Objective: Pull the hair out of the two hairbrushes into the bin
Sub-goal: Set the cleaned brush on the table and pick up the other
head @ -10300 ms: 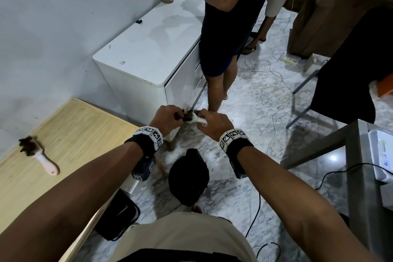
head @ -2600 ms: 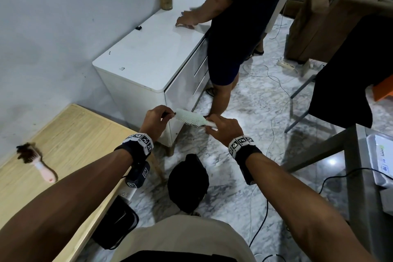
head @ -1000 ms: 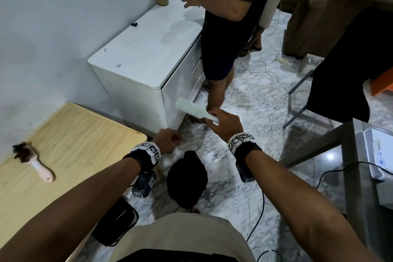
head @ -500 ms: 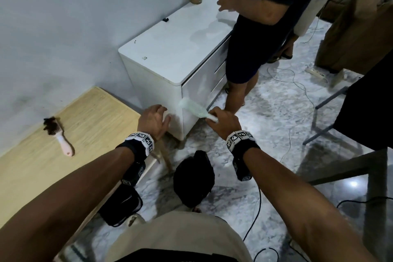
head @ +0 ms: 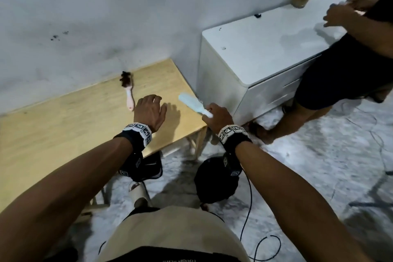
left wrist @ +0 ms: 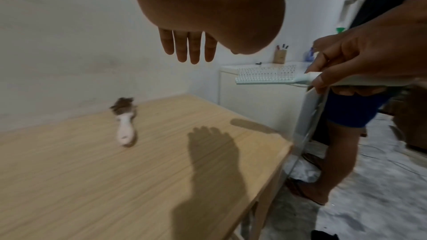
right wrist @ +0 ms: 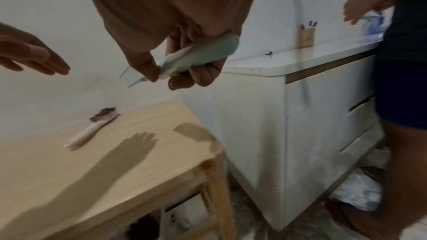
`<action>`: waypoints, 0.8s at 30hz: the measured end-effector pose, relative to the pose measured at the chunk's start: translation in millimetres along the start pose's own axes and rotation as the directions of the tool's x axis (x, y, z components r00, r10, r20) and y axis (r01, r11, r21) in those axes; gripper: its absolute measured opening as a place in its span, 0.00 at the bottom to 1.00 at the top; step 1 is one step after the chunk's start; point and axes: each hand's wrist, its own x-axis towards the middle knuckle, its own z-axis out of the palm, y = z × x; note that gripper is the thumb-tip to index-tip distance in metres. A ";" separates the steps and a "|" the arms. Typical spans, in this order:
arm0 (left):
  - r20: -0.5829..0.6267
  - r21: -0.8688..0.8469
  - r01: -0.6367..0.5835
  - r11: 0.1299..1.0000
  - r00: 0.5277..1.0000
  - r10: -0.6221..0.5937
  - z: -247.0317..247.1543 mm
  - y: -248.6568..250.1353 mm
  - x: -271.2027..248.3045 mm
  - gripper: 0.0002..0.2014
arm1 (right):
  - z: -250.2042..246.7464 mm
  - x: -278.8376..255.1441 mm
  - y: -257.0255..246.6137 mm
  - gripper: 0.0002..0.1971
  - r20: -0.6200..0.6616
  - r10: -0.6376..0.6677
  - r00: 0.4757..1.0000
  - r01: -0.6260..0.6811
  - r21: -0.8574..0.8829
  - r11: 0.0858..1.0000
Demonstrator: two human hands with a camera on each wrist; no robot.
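Now right fingers (right wrist: 148,68) around mint hairbrush (head: 191,102)

Both forearms are bare. Each wrist wears a black strap (head: 236,141) topped by a white band of black-and-white square markers (head: 139,130), with a black camera unit (head: 230,166) beneath. The shirt (head: 170,229) is beige, with a thin black cable (head: 248,193) hanging beside it.

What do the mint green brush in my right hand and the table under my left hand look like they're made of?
Mint green hairbrush: likely moulded plastic, going by its smooth matte one-colour body and matching stiff bristles. Light wooden table: wood or wood-look laminate, satin finish, with straight grain lines visible; which one is unclear.
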 end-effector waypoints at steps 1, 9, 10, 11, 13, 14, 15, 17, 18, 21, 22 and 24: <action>0.001 0.001 0.036 0.999 0.999 -0.036 -1.5 -14.6 -3.6 0.23 | 11.2 6.7 -12.3 0.16 0.022 -0.007 1.000 0.007 0.007 1.000; 0.049 0.017 0.246 0.969 0.968 -0.247 -8.0 -148.5 -30.6 0.20 | 130.3 49.7 -119.4 0.15 0.206 -0.067 0.976 0.065 0.017 0.998; 0.060 0.015 0.269 0.963 0.961 -0.270 -9.4 -168.0 -31.7 0.21 | 147.3 54.4 -134.5 0.15 0.224 -0.069 0.972 0.068 0.013 0.998; 0.072 0.012 0.292 0.956 0.954 -0.292 -10.7 -186.9 -31.9 0.22 | 163.2 58.4 -149.6 0.16 0.238 -0.058 0.969 0.056 0.013 0.998; 0.089 0.009 0.324 0.946 0.942 -0.323 -13.7 -224.6 -29.9 0.23 | 194.9 68.5 -177.8 0.16 0.271 -0.014 0.962 0.010 0.016 1.000; 0.096 0.014 0.335 0.942 0.937 -0.335 -15.6 -242.7 -28.0 0.23 | 209.8 74.1 -191.6 0.16 0.288 0.004 0.958 -0.009 0.016 1.000; 0.104 0.018 0.345 0.938 0.933 -0.345 -17.7 -259.8 -25.9 0.22 | 224.6 79.1 -203.8 0.16 0.298 0.023 0.954 -0.028 0.012 1.000; 0.122 0.022 0.371 0.928 0.921 -0.371 -21.9 -291.9 -20.9 0.20 | 251.1 88.5 -225.2 0.13 0.300 0.033 0.953 -0.035 0.001 0.999; 0.129 0.026 0.381 0.924 0.916 -0.381 -23.7 -306.1 -19.3 0.19 | 263.3 92.3 -233.8 0.13 0.292 0.036 0.956 -0.036 -0.005 0.999; 0.144 0.039 0.393 0.919 0.907 -0.395 -27.0 -342.3 -15.2 0.19 | 291.6 103.3 -257.9 0.15 0.291 0.095 0.952 -0.085 -0.048 0.995; 0.149 0.036 0.399 0.916 0.904 -0.400 -27.0 -352.1 -14.2 0.19 | 299.7 107.2 -263.9 0.16 0.299 0.119 0.947 -0.102 -0.071 0.992; 0.160 0.032 0.421 0.906 0.893 -0.421 -26.5 -367.1 -11.6 0.19 | 312.5 115.2 -273.9 0.16 0.318 0.156 0.935 -0.128 -0.107 0.986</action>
